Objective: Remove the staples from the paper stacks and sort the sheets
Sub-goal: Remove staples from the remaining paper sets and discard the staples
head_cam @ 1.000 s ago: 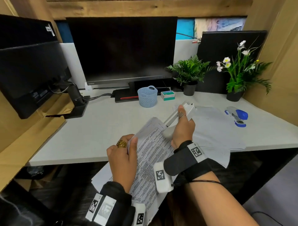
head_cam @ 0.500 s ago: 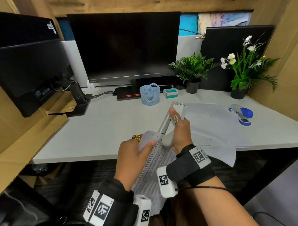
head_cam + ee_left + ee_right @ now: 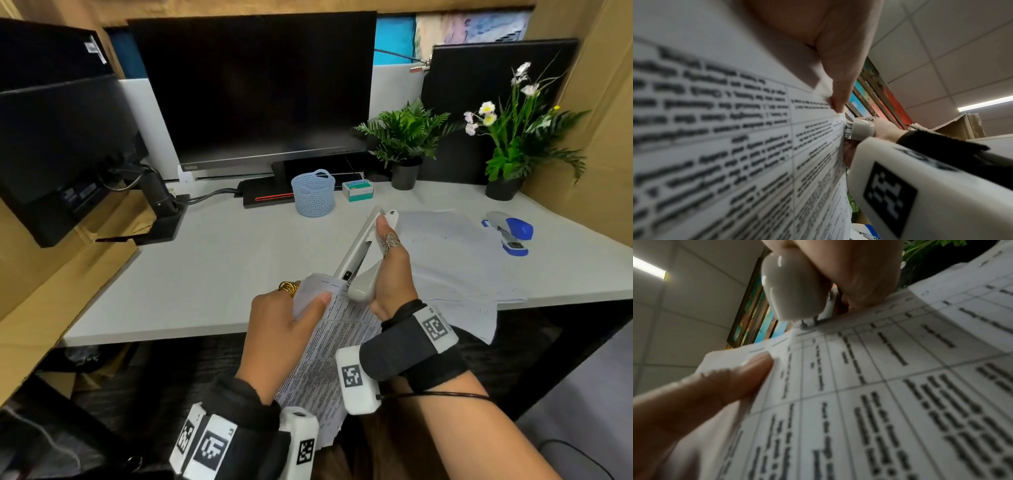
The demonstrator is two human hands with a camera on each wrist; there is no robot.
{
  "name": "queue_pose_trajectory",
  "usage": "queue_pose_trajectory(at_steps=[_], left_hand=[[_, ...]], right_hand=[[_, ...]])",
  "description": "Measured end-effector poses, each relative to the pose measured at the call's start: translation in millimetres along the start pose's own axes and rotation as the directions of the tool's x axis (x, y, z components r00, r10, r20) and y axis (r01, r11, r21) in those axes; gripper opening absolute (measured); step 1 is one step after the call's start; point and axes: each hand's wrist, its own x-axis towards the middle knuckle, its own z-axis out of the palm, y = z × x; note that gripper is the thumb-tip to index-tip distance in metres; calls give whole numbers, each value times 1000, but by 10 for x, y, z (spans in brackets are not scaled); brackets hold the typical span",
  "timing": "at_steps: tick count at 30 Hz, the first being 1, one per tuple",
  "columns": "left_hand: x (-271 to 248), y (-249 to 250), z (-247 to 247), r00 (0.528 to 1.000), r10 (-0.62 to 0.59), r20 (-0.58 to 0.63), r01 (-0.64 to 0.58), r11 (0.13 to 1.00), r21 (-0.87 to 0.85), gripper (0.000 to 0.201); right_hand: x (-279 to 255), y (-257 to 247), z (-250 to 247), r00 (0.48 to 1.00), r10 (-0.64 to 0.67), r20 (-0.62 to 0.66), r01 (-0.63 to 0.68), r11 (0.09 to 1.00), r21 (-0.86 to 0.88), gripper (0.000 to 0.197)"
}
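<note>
Looking down from the head view, the person holds a printed paper stack in front of the near edge of the white bench, its lower part hanging below the bench edge. The left hand pinches the stack's upper left corner, thumb on top and fingers curled behind the sheets. The right hand is wrapped around a grey-white staple remover, thumb laid along its upper arm; the tool slants up and away, and its lower tip touches the top edge of the stack just beside the left thumb. More loose sheets lie spread on the bench to the right of the hands, reaching over the near edge. Farther right sits a blue stapler; behind are a pale blue basket, a small box, two potted plants and dark monitors. From the left wrist view, the left thumb tip presses a folded-back corner of the printed sheet, and the rounded end of the remover meets the paper edge just below it. From the right wrist view, the right hand's fingers curl closely around the tool's rounded body, whose metal tip rests on the top margin of the page, while the left thumb lies on the corner nearby.
</note>
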Motion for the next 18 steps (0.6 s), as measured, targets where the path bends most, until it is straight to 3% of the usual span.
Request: queue_pose_trajectory(at_steps=[6,10,13,16,18], left_hand=[[-18,15,-2,1000,15,1,-14,1000,-27,61],[-41,-27,-8,1000,15,10,-14,996,-83,59],[-27,-62,-33,999,47,15,-47,999,-8,58],[17,-24,-69,995,95,29,-96,995,10,22],[36,-33,-85,998,68,-8,-68,998,18,29]], right_hand=[[-35,60,8,995,-82,-54,78,994,-71,62],[-41,99,33,991,-108,-81,98,989,-110,75],[-49,109,55,987,-156,-38,150,979,-137,62],[-30,166,83,993,-118,8,117,969,-216,42],[19,177,147,997,-29,68,49,944,-326,43]])
